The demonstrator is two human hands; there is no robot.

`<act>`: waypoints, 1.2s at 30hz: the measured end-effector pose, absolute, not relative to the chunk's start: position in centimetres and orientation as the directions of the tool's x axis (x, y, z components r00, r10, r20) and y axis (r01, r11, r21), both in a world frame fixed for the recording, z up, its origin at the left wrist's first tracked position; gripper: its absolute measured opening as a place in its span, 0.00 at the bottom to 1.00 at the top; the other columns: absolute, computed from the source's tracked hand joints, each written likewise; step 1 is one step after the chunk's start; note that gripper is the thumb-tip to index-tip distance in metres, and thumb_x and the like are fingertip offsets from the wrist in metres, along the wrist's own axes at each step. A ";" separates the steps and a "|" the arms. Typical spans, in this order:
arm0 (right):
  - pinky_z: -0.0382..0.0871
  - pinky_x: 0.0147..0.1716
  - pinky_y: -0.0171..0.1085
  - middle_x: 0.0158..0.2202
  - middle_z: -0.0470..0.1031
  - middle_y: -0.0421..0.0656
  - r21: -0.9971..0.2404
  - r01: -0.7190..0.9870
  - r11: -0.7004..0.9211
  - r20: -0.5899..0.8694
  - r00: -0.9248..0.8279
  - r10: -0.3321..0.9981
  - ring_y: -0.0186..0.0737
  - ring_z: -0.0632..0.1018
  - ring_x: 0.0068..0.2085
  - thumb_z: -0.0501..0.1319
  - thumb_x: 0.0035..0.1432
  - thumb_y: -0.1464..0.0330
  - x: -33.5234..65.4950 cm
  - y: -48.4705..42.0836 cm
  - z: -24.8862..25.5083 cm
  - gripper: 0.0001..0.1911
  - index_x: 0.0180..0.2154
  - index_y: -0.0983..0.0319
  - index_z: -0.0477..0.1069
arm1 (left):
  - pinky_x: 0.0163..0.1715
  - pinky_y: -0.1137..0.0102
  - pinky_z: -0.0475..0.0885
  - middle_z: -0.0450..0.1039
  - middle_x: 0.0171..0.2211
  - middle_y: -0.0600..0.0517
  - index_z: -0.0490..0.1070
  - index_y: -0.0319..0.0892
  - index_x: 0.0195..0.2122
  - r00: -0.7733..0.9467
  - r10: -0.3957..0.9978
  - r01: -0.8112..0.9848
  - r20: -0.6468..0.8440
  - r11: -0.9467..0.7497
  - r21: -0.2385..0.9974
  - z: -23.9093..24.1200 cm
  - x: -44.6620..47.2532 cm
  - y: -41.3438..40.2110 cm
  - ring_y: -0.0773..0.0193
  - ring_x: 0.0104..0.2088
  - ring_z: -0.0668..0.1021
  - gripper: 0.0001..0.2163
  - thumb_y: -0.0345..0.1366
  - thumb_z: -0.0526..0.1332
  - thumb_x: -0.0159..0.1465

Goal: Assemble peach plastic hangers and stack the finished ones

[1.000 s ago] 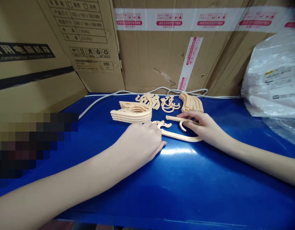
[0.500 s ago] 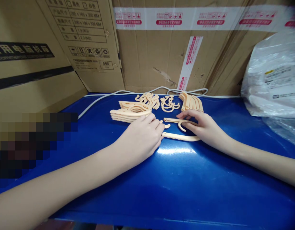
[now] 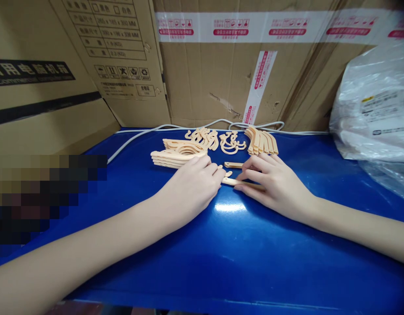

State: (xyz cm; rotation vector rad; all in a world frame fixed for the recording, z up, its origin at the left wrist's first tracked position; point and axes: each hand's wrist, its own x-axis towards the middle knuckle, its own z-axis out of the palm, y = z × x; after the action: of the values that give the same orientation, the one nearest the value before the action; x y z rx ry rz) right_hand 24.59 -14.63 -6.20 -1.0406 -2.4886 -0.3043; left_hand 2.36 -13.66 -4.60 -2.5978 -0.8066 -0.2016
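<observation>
My left hand is closed, its fingertips turned down and hidden. A small cream plastic piece, perhaps part of a hook, pokes out beside its fingers. My right hand pinches a cream hanger arm, whose holed end lies right at my left fingers. Just behind, a second hanger arm lies partly under my right fingers. Beyond my left hand is a stack of folded hanger pieces.
Cream hooks, further curved pieces and a row of hanger arms lie at the back of the blue table. A white cable runs behind them. Cardboard boxes stand behind; a plastic bag sits right.
My right hand has shifted from the rear hanger arm toward me onto the near one. The curved hook by its fingers is now hidden. My left hand has barely moved.
</observation>
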 end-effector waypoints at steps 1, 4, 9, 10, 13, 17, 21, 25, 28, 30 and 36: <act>0.61 0.39 0.42 0.38 0.75 0.45 0.048 0.713 0.700 0.455 -0.639 0.620 0.42 0.73 0.39 0.55 0.67 0.62 24.6 -14.6 -6.2 0.13 0.36 0.61 0.74 | 0.40 0.63 0.68 0.76 0.39 0.44 0.73 0.34 0.45 0.823 0.506 0.567 0.258 -0.752 -0.336 -4.6 2.3 -13.7 0.55 0.38 0.74 0.11 0.29 0.53 0.68; 0.61 0.36 0.40 0.33 0.76 0.44 0.080 0.715 0.694 0.494 -0.633 0.595 0.40 0.74 0.35 0.53 0.68 0.64 24.5 -14.7 -6.0 0.12 0.35 0.62 0.70 | 0.37 0.65 0.69 0.76 0.38 0.44 0.72 0.34 0.46 0.808 0.508 0.585 0.299 -0.753 -0.300 -4.6 2.2 -13.8 0.57 0.37 0.76 0.12 0.27 0.51 0.68; 0.62 0.32 0.38 0.30 0.78 0.42 0.190 0.695 0.694 0.561 -0.657 0.504 0.38 0.75 0.29 0.52 0.69 0.67 24.3 -15.3 -5.7 0.11 0.35 0.61 0.69 | 0.37 0.67 0.71 0.76 0.41 0.43 0.69 0.34 0.50 0.786 0.510 0.607 0.350 -0.744 -0.278 -4.5 2.1 -13.9 0.58 0.38 0.77 0.13 0.26 0.50 0.68; 0.62 0.31 0.38 0.29 0.78 0.42 0.205 0.696 0.688 0.563 -0.659 0.499 0.38 0.75 0.28 0.51 0.69 0.67 24.3 -15.5 -5.7 0.11 0.35 0.61 0.69 | 0.38 0.67 0.71 0.76 0.41 0.43 0.69 0.35 0.50 0.787 0.512 0.606 0.343 -0.744 -0.282 -4.5 2.1 -13.8 0.59 0.39 0.77 0.13 0.26 0.50 0.68; 0.61 0.27 0.38 0.30 0.79 0.43 0.204 0.711 0.673 0.553 -0.651 0.521 0.38 0.77 0.26 0.49 0.70 0.65 24.4 -15.6 -5.9 0.14 0.35 0.60 0.69 | 0.39 0.67 0.71 0.76 0.42 0.43 0.68 0.35 0.50 0.788 0.525 0.608 0.320 -0.743 -0.279 -4.4 2.1 -13.8 0.58 0.40 0.77 0.13 0.24 0.49 0.68; 0.61 0.23 0.37 0.31 0.80 0.44 0.099 0.724 0.683 0.505 -0.628 0.592 0.39 0.78 0.26 0.46 0.70 0.64 24.4 -15.4 -6.1 0.14 0.36 0.60 0.66 | 0.37 0.67 0.71 0.74 0.43 0.44 0.66 0.36 0.51 0.759 0.557 0.639 0.337 -0.737 -0.220 -4.0 2.1 -14.0 0.58 0.40 0.77 0.13 0.27 0.50 0.68; 0.60 0.20 0.36 0.27 0.79 0.43 0.072 0.717 0.694 0.518 -0.621 0.588 0.40 0.77 0.23 0.46 0.70 0.63 24.4 -15.4 -6.3 0.13 0.37 0.60 0.65 | 0.33 0.69 0.70 0.74 0.44 0.47 0.65 0.38 0.52 0.687 0.606 0.701 0.402 -0.699 -0.142 -3.5 2.2 -14.5 0.59 0.40 0.78 0.14 0.24 0.48 0.67; 0.59 0.18 0.35 0.26 0.79 0.43 0.111 0.688 0.717 0.525 -0.654 0.545 0.38 0.77 0.20 0.44 0.71 0.63 24.5 -15.6 -6.3 0.15 0.38 0.60 0.65 | 0.30 0.70 0.68 0.75 0.43 0.49 0.64 0.40 0.50 0.602 0.670 0.741 0.434 -0.671 0.007 -3.2 2.4 -15.0 0.60 0.37 0.79 0.11 0.30 0.47 0.71; 0.59 0.19 0.35 0.28 0.80 0.43 0.123 0.683 0.720 0.520 -0.662 0.540 0.38 0.78 0.23 0.45 0.71 0.63 24.5 -15.6 -6.3 0.13 0.40 0.60 0.66 | 0.29 0.70 0.67 0.75 0.42 0.49 0.65 0.40 0.47 0.579 0.697 0.752 0.424 -0.657 0.053 -3.1 2.6 -15.2 0.60 0.37 0.78 0.12 0.41 0.48 0.72; 0.58 0.18 0.35 0.29 0.81 0.44 0.137 0.691 0.710 0.520 -0.660 0.543 0.39 0.79 0.23 0.46 0.70 0.64 24.5 -15.6 -6.2 0.13 0.41 0.60 0.66 | 0.27 0.71 0.65 0.75 0.40 0.49 0.65 0.40 0.44 0.589 0.707 0.754 0.391 -0.655 0.049 -3.0 2.5 -15.2 0.60 0.35 0.78 0.12 0.42 0.48 0.72; 0.60 0.21 0.35 0.28 0.81 0.42 0.129 0.689 0.714 0.483 -0.672 0.561 0.38 0.80 0.25 0.49 0.69 0.63 24.5 -15.5 -6.1 0.14 0.43 0.63 0.70 | 0.30 0.67 0.64 0.71 0.30 0.52 0.64 0.42 0.36 0.607 0.748 0.757 0.267 -0.647 0.091 -3.2 2.4 -14.7 0.60 0.30 0.74 0.13 0.39 0.44 0.73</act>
State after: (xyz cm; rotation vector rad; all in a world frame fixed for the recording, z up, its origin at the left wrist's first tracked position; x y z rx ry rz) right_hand 24.45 -15.53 -6.06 -0.9642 -2.5077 -0.4224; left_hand 2.38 -14.75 -3.19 -2.7878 -1.3061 -0.4409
